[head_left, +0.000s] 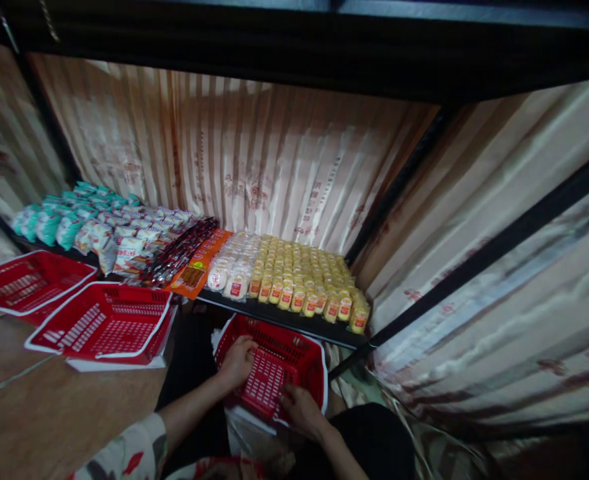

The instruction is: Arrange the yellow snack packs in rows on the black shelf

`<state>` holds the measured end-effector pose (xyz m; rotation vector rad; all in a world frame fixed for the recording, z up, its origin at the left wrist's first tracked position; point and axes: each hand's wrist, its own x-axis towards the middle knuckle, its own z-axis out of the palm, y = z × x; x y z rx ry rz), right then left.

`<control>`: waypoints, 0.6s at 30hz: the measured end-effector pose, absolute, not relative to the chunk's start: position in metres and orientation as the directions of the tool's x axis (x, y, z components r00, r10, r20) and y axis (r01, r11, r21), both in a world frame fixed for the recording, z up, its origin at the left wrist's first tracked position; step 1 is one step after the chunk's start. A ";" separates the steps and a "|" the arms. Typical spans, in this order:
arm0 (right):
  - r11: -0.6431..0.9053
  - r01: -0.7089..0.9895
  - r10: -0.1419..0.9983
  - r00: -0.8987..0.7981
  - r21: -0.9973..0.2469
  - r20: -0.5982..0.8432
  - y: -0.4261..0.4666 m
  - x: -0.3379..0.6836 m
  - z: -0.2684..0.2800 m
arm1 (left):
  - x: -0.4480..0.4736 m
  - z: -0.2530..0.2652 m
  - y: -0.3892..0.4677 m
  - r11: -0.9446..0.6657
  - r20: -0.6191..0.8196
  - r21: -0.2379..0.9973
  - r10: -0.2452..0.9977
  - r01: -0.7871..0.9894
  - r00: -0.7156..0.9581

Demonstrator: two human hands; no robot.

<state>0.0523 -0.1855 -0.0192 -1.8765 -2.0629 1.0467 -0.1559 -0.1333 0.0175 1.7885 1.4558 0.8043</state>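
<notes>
A red plastic shopping basket [319, 373] with a white handle stands between my knees on something pale. Over its left part reaches my left hand [238, 363], its fingers loosely bent and apart, with nothing visible in them. My right hand [300, 408] is at the basket's near right rim, fingers curled over it beside the handle. No goods show inside the basket. Just beyond it, rows of small yellow packaged cakes [299, 280] cover the right end of a low black shelf [274, 313]. White round packaged pastries [234, 267] lie to their left.
Two more red baskets, a nearer one [119, 327] and a farther one [34, 283], sit at left. Along the shelf lie orange packets [197, 270], dark red packets [179, 250], white bags [129, 247] and teal bags [64, 217]. Black bars [499, 243] and curtains [274, 160] surround it.
</notes>
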 end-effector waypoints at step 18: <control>-0.270 0.661 0.933 -0.002 -0.700 -0.361 -0.203 -0.047 -0.052 | -0.252 0.018 -0.120 -0.198 0.089 0.884 0.960 0.423 0.264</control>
